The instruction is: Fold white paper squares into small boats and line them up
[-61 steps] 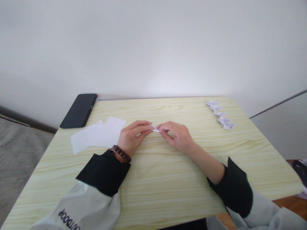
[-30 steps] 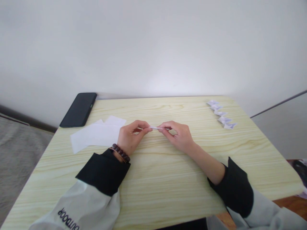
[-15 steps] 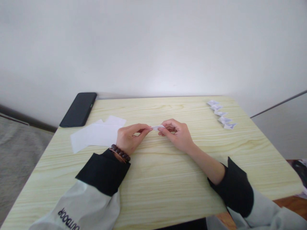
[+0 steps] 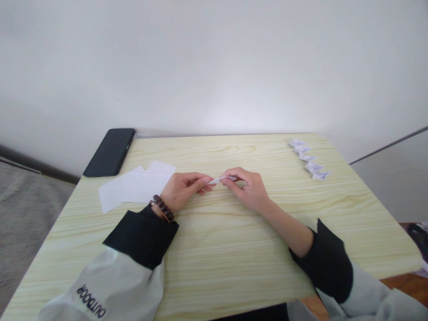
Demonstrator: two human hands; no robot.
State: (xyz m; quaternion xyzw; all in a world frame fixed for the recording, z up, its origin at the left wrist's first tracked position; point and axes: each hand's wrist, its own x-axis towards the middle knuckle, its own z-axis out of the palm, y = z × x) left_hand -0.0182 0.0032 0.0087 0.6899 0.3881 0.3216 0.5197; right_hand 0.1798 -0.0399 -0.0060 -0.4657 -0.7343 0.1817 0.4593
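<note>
Between my two hands is a small folded piece of white paper (image 4: 218, 180), seen nearly edge-on above the middle of the table. My left hand (image 4: 187, 187) pinches its left end between thumb and fingers. At the other end, my right hand (image 4: 245, 185) grips it with the thumb in front and the fingers curled behind. Fingers cover both ends, so the full shape of the fold is hidden. Flat white paper sheets (image 4: 137, 187) lie overlapped just left of my left hand.
A black phone (image 4: 109, 152) lies at the table's far left corner. Several small folded paper boats (image 4: 313, 167) stand in a slanting row at the right. The pale wood-grain table (image 4: 214, 258) meets a white wall (image 4: 214, 67) behind.
My left hand has turned slightly and shifted a little left, its thumb now lying along the paper. More of the paper's thin edge shows. The right hand has barely moved.
</note>
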